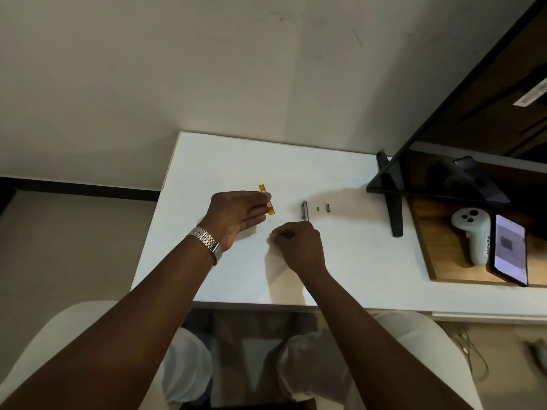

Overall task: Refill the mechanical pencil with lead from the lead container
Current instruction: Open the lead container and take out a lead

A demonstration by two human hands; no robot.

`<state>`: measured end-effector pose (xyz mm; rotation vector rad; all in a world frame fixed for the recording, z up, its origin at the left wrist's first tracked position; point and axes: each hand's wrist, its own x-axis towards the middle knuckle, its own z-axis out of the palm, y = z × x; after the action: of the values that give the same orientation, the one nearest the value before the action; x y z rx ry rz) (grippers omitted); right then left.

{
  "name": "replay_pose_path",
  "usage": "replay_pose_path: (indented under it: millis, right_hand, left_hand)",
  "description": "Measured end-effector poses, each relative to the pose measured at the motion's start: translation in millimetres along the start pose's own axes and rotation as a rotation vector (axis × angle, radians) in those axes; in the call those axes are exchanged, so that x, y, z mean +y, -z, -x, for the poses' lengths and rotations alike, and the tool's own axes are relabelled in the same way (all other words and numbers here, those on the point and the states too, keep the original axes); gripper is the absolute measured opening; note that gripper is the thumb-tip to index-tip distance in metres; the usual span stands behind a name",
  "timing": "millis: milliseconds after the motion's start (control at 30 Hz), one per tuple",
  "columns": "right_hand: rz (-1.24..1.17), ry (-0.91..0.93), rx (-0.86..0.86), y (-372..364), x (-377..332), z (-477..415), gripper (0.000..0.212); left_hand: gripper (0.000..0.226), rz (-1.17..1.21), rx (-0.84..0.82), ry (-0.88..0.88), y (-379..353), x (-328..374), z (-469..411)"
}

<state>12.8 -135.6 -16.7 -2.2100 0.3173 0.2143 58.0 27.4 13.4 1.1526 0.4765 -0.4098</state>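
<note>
A small orange lead container (pixel 262 189) lies on the white table (pixel 355 261), pointing away from me. My left hand (pixel 236 217) stretches flat over it, and the fingertips cover its middle without closing around it. To the right lies the mechanical pencil (pixel 304 210), its near end hidden behind my right hand (pixel 299 244). That hand rests on the table as a loose fist, thumb and forefinger pinched together on the left side. Whether a lead sits in the pinch is too fine to tell. Two small dark pencil parts (pixel 323 207) lie just right of the pencil.
A monitor (pixel 444 161) on a black stand (pixel 395 208) overhangs the table's right side. Below it a wooden tray (pixel 426 232) holds a white controller (pixel 473 235) and a lit phone (pixel 510 253). My knees show under the near edge.
</note>
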Motion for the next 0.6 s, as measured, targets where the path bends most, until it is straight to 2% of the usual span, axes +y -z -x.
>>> replay_pose_path:
  millis: [167,300,433,533,600]
  right_hand:
    - [0.028,-0.025,0.023,-4.8,3.4,-2.6,0.014]
    - [-0.070,-0.089,0.017,-0.9,3.1,-1.6,0.015]
    - [-0.568,-0.286,0.087,18.5,-7.9,4.3,0.012]
    - [-0.923,-0.432,-0.012,28.7,-19.7,5.7,0.011]
    - [-1.051,-0.478,-0.078,30.1,-27.5,5.3,0.017]
  left_hand:
    - [0.002,0.006,-0.007,0.006,-0.2,-0.7,1.0]
    - [0.004,0.010,-0.009,0.010,-1.8,-1.4,1.9]
    - [0.007,0.009,-0.006,0.014,-3.4,-2.7,1.9]
    - [0.009,0.000,-0.002,0.012,-7.2,-3.4,2.4]
    - [0.011,-0.026,0.012,-0.008,-11.0,-4.0,3.1]
